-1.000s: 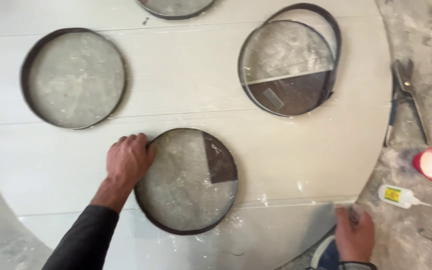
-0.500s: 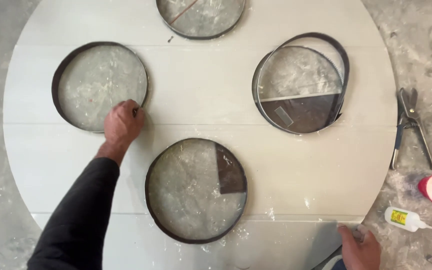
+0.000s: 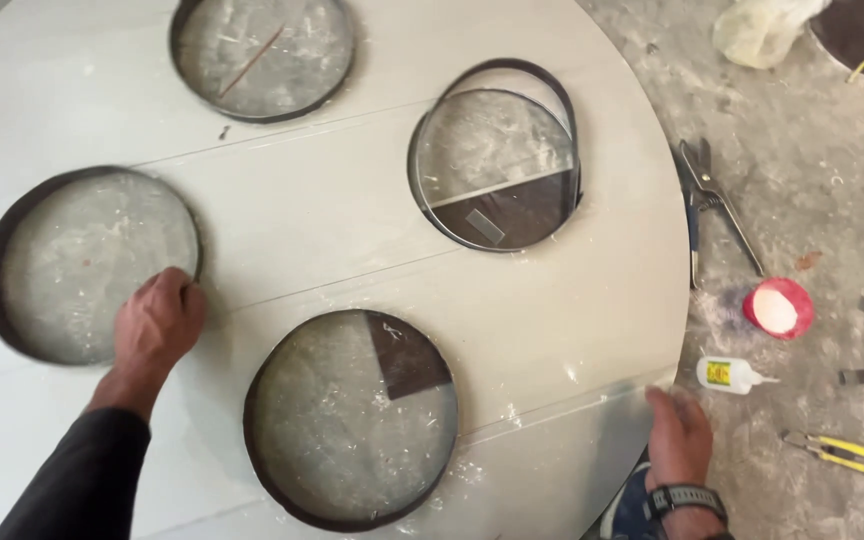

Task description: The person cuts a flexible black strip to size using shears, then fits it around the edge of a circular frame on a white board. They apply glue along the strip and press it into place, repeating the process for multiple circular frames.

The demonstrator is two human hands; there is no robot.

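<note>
A large round white board [image 3: 302, 240] lies flat on the floor with several circular holes lined with dark metal rings. My left hand [image 3: 157, 322], in a dark sleeve, presses on the board at the right rim of the left ring [image 3: 87, 262], fingers curled down. My right hand [image 3: 680, 435], wearing a wristwatch, rests on the board's lower right edge. Between the hands is the near ring [image 3: 352, 418]. A far right ring [image 3: 497, 165] has a second loose ring behind it. Another ring [image 3: 262, 55] sits at the top.
On the dusty concrete floor to the right lie metal snips [image 3: 712, 200], a red cap of white paste [image 3: 778, 307], a small white glue bottle [image 3: 732, 374], yellow-handled pliers [image 3: 847, 458], and a white bag [image 3: 757, 28] at the top.
My left hand has moved from the near ring's left rim up and left to the left ring's right edge. The view has shifted, bringing the right hand higher along the board's edge.
</note>
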